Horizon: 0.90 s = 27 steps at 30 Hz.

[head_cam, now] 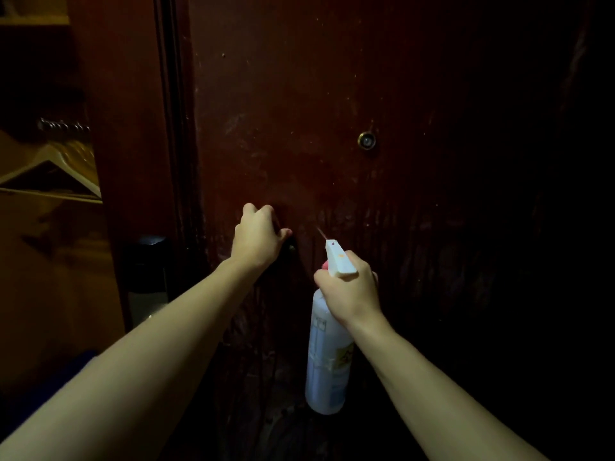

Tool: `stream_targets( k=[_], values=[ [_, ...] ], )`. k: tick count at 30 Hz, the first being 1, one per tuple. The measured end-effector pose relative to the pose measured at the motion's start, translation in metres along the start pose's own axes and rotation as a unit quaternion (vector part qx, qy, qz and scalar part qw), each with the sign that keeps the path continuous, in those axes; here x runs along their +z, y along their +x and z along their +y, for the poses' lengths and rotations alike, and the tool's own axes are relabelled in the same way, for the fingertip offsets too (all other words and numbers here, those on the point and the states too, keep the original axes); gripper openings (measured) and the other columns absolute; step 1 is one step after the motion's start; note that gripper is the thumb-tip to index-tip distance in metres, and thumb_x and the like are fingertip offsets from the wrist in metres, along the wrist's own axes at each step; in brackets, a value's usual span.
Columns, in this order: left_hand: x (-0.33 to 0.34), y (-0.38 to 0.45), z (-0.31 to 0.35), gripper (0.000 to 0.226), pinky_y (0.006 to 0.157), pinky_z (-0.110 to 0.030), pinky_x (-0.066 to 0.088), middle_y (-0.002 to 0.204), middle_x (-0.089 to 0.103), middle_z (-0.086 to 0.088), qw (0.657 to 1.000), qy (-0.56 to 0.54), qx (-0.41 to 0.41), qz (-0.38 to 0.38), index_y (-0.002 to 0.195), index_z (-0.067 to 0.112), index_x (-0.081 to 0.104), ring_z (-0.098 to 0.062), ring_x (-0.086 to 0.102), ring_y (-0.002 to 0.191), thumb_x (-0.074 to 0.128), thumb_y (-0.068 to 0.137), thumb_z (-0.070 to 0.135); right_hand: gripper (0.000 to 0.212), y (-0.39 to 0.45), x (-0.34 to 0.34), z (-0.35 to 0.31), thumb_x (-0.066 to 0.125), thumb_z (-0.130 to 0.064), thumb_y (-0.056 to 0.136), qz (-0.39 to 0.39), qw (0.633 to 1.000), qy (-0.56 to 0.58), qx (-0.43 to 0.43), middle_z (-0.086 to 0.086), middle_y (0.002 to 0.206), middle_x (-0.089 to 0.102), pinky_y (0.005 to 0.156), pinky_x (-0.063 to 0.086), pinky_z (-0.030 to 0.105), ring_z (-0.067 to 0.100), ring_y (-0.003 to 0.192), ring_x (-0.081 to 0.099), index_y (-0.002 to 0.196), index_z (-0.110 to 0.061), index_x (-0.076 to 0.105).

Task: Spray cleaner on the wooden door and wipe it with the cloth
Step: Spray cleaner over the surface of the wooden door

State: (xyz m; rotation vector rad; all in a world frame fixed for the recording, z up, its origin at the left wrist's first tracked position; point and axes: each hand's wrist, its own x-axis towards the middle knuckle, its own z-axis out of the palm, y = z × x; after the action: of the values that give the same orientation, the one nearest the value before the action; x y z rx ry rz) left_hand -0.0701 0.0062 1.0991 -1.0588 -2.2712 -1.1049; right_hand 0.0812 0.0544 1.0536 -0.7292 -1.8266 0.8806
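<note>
Dimly lit, the wooden door (332, 94) is already streaked wet below, spraying is underway with the spray bottle (327, 347) gripped by the right hand (349, 291), the left hand (258, 237) is clenched at the door, on what cannot be told, and no cloth is seen, so wiping is judged left.

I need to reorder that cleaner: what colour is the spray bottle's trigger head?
White, on a pale bluish spray bottle; the head view shows it best.

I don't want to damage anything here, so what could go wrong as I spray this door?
The spray bottle nozzle in your right hand points close to your left hand, so cleaner may hit your skin. Streaks already run down the door; more spray could drip further. Mist could also reach the peephole.
</note>
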Motion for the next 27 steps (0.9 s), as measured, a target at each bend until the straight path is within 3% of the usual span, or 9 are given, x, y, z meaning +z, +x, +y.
stream_targets(
  k=[3, 8, 14, 20, 27],
  values=[
    [0.003, -0.002, 0.0, 0.03, 0.073, -0.034, 0.044, 0.102, 0.044, -0.006, 1.0, -0.005, 0.004, -0.004, 0.09, 0.009, 0.053, -0.022, 0.05, 0.08, 0.069, 0.086, 0.033, 0.009, 0.0, -0.005, 0.008, 0.064, -0.013, 0.075, 0.013, 1.0, -0.004, -0.002, -0.003, 0.064, 0.056, 0.053, 0.038, 0.022, 0.018, 0.064, 0.054, 0.071, -0.013, 0.056],
    [0.009, -0.01, 0.001, 0.029, 0.07, -0.033, 0.041, 0.098, 0.043, -0.004, 1.0, -0.007, 0.006, 0.008, 0.085, 0.009, 0.05, -0.019, 0.047, 0.077, 0.067, 0.087, 0.033, 0.007, 0.0, -0.013, 0.022, 0.065, -0.009, 0.079, 0.027, 0.999, 0.046, 0.009, -0.009, 0.071, 0.058, 0.057, 0.041, 0.014, 0.009, 0.067, 0.055, 0.086, -0.009, 0.063],
    [0.014, -0.012, 0.0, 0.029, 0.07, -0.032, 0.04, 0.098, 0.042, -0.004, 1.0, -0.012, 0.007, 0.02, 0.09, 0.008, 0.052, -0.019, 0.046, 0.08, 0.065, 0.089, 0.033, 0.01, 0.001, -0.026, 0.035, 0.064, -0.007, 0.075, 0.06, 0.998, 0.019, 0.024, -0.002, 0.067, 0.058, 0.062, 0.047, 0.028, 0.019, 0.067, 0.058, 0.073, -0.013, 0.056],
    [0.021, -0.018, 0.004, 0.026, 0.069, -0.031, 0.037, 0.096, 0.044, -0.003, 0.999, -0.025, 0.001, 0.028, 0.089, 0.008, 0.054, -0.018, 0.046, 0.078, 0.063, 0.09, 0.032, 0.009, 0.005, -0.042, 0.043, 0.064, -0.003, 0.08, 0.064, 0.995, 0.071, 0.022, -0.005, 0.075, 0.061, 0.061, 0.045, 0.019, 0.009, 0.069, 0.058, 0.087, -0.009, 0.063],
    [0.027, -0.025, 0.014, 0.028, 0.071, -0.031, 0.037, 0.097, 0.041, -0.004, 0.999, -0.036, -0.022, 0.017, 0.091, 0.007, 0.055, -0.018, 0.044, 0.079, 0.064, 0.09, 0.034, 0.007, 0.006, -0.059, 0.05, 0.063, -0.001, 0.077, 0.08, 0.994, 0.061, 0.039, -0.001, 0.066, 0.055, 0.058, 0.043, 0.025, 0.014, 0.062, 0.053, 0.076, -0.006, 0.057]
  ],
)
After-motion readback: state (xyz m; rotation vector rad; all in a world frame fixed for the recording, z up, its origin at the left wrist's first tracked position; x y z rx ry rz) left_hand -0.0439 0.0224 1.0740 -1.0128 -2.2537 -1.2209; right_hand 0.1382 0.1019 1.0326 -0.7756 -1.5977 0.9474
